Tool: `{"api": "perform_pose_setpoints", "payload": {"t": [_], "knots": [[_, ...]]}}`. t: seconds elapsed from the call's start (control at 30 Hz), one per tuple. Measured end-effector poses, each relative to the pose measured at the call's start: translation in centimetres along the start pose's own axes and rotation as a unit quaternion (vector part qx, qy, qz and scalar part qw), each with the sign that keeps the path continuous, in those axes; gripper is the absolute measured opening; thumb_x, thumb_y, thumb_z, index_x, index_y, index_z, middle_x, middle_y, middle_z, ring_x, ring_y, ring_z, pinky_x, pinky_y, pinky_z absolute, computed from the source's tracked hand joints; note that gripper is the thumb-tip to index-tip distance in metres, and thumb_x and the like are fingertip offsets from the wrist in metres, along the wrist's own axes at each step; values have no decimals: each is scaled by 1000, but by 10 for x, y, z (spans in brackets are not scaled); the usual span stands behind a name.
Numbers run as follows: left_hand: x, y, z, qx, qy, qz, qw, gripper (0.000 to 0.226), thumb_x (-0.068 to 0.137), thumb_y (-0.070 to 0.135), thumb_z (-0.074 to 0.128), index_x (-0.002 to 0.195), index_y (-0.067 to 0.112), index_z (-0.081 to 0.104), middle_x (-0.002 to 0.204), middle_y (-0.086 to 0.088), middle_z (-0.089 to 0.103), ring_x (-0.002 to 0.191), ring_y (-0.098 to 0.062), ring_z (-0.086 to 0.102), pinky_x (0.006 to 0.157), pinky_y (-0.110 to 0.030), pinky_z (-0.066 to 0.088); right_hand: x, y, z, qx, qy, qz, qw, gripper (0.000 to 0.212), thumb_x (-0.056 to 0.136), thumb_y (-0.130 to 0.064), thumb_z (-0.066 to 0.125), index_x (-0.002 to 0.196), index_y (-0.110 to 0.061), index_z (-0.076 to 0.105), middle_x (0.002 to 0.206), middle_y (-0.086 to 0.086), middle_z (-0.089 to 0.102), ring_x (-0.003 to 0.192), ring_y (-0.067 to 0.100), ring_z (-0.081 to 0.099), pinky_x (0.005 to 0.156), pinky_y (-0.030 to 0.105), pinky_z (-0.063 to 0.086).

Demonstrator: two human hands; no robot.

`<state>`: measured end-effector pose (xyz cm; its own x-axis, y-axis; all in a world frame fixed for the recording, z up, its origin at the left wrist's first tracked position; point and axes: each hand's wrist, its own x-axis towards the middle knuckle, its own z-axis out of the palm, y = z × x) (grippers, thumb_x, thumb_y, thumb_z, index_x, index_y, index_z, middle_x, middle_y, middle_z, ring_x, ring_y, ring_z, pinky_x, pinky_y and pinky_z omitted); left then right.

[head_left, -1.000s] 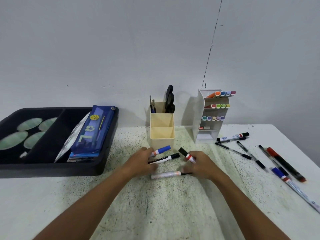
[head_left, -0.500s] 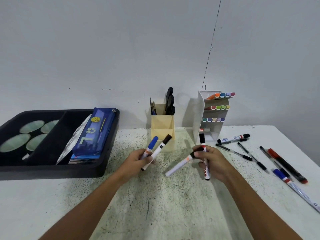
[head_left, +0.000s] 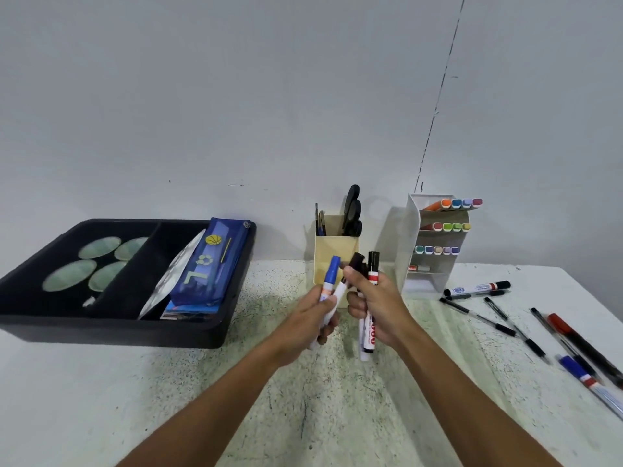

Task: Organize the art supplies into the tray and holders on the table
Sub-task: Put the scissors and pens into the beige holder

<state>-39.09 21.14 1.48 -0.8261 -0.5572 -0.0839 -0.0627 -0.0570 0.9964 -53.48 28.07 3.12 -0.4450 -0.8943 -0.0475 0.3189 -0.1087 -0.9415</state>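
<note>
The tabletop (head_left: 141, 399) carries a black divided tray (head_left: 111, 332) at its left edge, already holding round green palettes in one compartment and a blue pencil case (head_left: 210, 264) leaning in the other. Against the far edge, near the middle, stands a cream pen holder (head_left: 333, 251) with black scissors (head_left: 352, 210) and a few slim tools in its rear section; just right of it is a white tiered marker rack (head_left: 426, 278) with rows of coloured markers. Loose pens and markers (head_left: 512, 328) lie scattered toward the right edge, still unsorted.

The step in hand looks like gathering whiteboard markers into one bundle before dropping them into the cream pen holder. Both hands are raised above the middle of the tabletop, right in front of that holder. The left hand (head_left: 312, 320) has its fingers curled round a blue-capped marker (head_left: 328, 284) and a second white-barrelled marker, both pointing up. The right hand (head_left: 376, 306) has its fingers closed round a marker with a black cap and red band (head_left: 372, 274), upright, with another dark-capped marker beside it in the same grip.

The next move probably calls for passing the markers into one hand or carrying both bundles forward over the holder's front section, aligning them vertically, and loosening the fingers so they slide in. The loose pens at the right would then remain.
</note>
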Motion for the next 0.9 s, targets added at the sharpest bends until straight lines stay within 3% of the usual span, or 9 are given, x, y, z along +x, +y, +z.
{"api": "perform_pose_setpoints", "payload": {"t": [0.1, 0.2, 0.33, 0.47, 0.57, 0.63, 0.73, 0.8, 0.9], "knots": [[-3, 15, -3, 71, -1, 44, 996, 21, 104, 23, 41, 118, 11, 53, 82, -4, 67, 72, -23, 64, 69, -35, 54, 3, -12, 10, -47, -17, -26, 998, 11, 78, -15, 78, 76, -10, 68, 50, 3, 42, 41, 13, 34, 38, 21, 29], [2, 29, -14, 158, 11, 70, 985, 21, 100, 18, 52, 114, 7, 61, 100, -11, 71, 93, -23, 68, 87, -36, 53, 7, -22, 13, -80, -31, -31, 996, 18, 81, -7, 75, 66, -13, 67, 50, 7, 46, 42, 14, 38, 37, 22, 32], [17, 49, -32, 269, 35, 100, 957, 10, 88, 16, 70, 89, 6, 69, 69, -7, 53, 62, -16, 45, 61, -27, 37, 11, -39, 21, -125, -70, -52, 988, 10, 80, -7, 76, 74, -7, 68, 53, 4, 52, 45, 13, 42, 39, 22, 32], [38, 75, -43, 306, 71, 109, 943, 12, 78, 14, 80, 78, 18, 69, 62, 10, 61, 48, 4, 49, 52, -15, 42, 24, -59, 27, -166, -92, -91, 978, 12, 79, -1, 75, 74, -7, 66, 54, 3, 55, 46, 15, 43, 42, 22, 35], [52, 89, -49, 293, 97, 124, 943, 21, 76, 13, 81, 70, 28, 67, 53, 17, 61, 48, 6, 52, 52, -9, 40, 35, -76, 30, -170, -104, -98, 975, 5, 87, -1, 66, 87, -4, 69, 61, 7, 58, 54, 18, 49, 50, 24, 43], [60, 93, -54, 286, 111, 122, 944, 25, 76, 11, 81, 68, 29, 66, 52, 18, 61, 48, 4, 54, 56, -14, 42, 42, -85, 33, -183, -84, -105, 974, 12, 94, -7, 60, 91, -8, 71, 68, 3, 66, 64, 13, 61, 62, 21, 50], [67, 90, -60, 278, 133, 107, 945, 21, 76, 12, 81, 68, 24, 66, 55, 12, 61, 52, -8, 54, 61, -28, 49, 48, -93, 32, -320, -43, -111, 940, 18, 98, -33, 55, 94, -22, 68, 87, -9, 71, 80, -6, 63, 70, 15, 45], [71, 87, -62, 278, 140, 101, 945, 20, 76, 11, 81, 68, 23, 66, 56, 10, 61, 55, -13, 53, 65, -36, 52, 52, -94, 27, -404, -24, -119, 907, 20, 95, -46, 54, 93, -30, 65, 90, -14, 68, 85, -7, 60, 71, 18, 40], [77, 82, -64, 277, 149, 97, 944, 22, 76, 11, 81, 68, 24, 66, 55, 10, 60, 54, -12, 52, 64, -34, 52, 57, -94, 20, -457, -2, -131, 880, 20, 90, -47, 61, 89, -28, 68, 85, -12, 68, 84, 0, 62, 68, 20, 43]]}}
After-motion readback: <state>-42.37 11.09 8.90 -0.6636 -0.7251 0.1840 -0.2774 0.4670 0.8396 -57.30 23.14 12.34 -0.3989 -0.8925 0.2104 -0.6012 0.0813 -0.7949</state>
